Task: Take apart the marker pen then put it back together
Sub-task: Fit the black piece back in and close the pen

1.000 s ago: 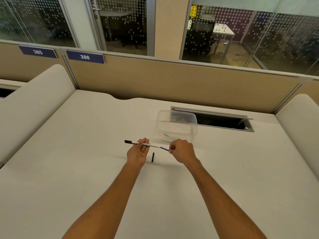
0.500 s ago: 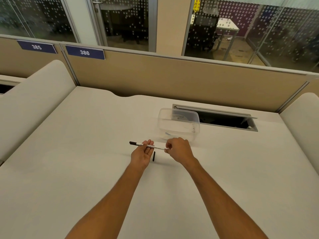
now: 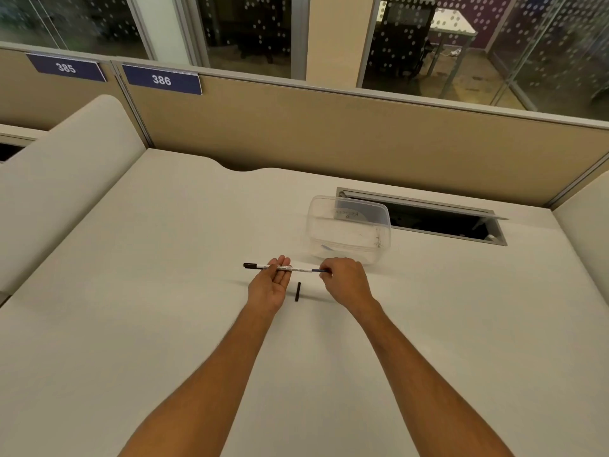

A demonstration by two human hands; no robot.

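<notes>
A thin white marker barrel (image 3: 290,267) with a dark left end lies level across the fingers of my left hand (image 3: 271,285), palm up, thumb over it. From its right end a dark blue inner stick (image 3: 316,270) pokes out, pinched in the fingertips of my right hand (image 3: 344,281). A small black piece, seemingly the cap (image 3: 298,291), rests on the white desk (image 3: 164,291) between my two hands.
A clear plastic tub (image 3: 349,230) stands just beyond my right hand. Behind it an open cable hatch (image 3: 428,219) is cut into the desk. A tan partition (image 3: 329,133) bounds the far edge, with padded dividers at both sides.
The visible blue stick between the barrel and my right hand got shorter, then a short stretch shows again. Both hands stay over the black piece.
</notes>
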